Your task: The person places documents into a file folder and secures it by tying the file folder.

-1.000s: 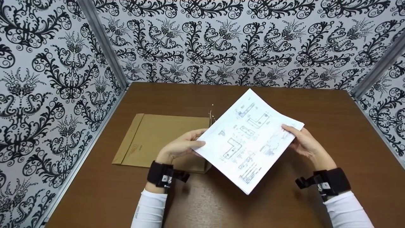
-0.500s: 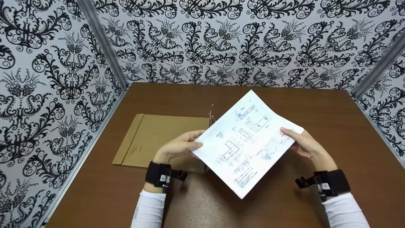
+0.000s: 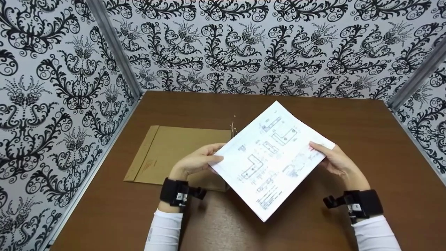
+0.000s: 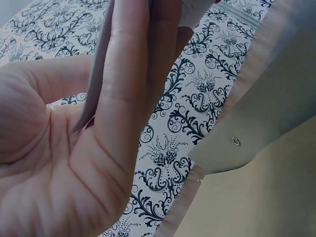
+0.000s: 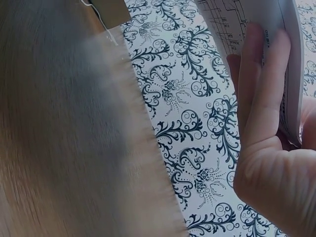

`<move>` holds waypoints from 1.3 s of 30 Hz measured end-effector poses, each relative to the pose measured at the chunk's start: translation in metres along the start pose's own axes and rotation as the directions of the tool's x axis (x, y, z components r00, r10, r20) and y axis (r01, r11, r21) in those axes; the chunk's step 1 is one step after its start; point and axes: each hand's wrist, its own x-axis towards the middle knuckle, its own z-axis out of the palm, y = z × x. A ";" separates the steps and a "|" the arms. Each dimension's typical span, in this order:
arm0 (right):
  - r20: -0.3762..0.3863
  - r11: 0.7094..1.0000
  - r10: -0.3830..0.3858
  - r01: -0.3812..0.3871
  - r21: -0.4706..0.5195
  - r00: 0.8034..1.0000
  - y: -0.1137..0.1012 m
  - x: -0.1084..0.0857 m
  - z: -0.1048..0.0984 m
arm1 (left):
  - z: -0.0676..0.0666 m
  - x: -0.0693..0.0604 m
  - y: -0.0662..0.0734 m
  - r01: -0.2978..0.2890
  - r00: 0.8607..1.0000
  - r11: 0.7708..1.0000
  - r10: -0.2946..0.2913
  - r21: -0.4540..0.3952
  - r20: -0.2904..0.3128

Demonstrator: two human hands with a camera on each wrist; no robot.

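A stack of white paper sheets (image 3: 271, 153) printed with part drawings is held tilted above the table, one corner towards the person. My left hand (image 3: 198, 161) pinches its left corner, thumb on top and fingers beneath. At the right corner my right hand (image 3: 339, 162) grips it the same way. The left wrist view shows the paper's edge between the thumb and fingers of the left hand (image 4: 108, 118). In the right wrist view the fingers of the right hand (image 5: 271, 143) lie against the underside of the sheets (image 5: 294, 64), where more print shows.
A brown envelope (image 3: 184, 146) lies on the left of the wooden table (image 3: 366, 129), partly behind my left hand and the paper. A thin string (image 3: 232, 126) sticks up at its right edge. Patterned walls (image 3: 244, 45) stand behind and at both sides.
Over the last second the sheets have shifted slightly left and their near corner has dropped towards the person. Both hands keep their hold, the right one a little lower.
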 end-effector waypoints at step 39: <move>-0.341 0.987 -0.103 0.140 0.084 0.934 -0.004 -0.008 0.031 | 0.055 0.039 -0.002 -0.175 0.860 0.949 0.019 -0.260 -0.510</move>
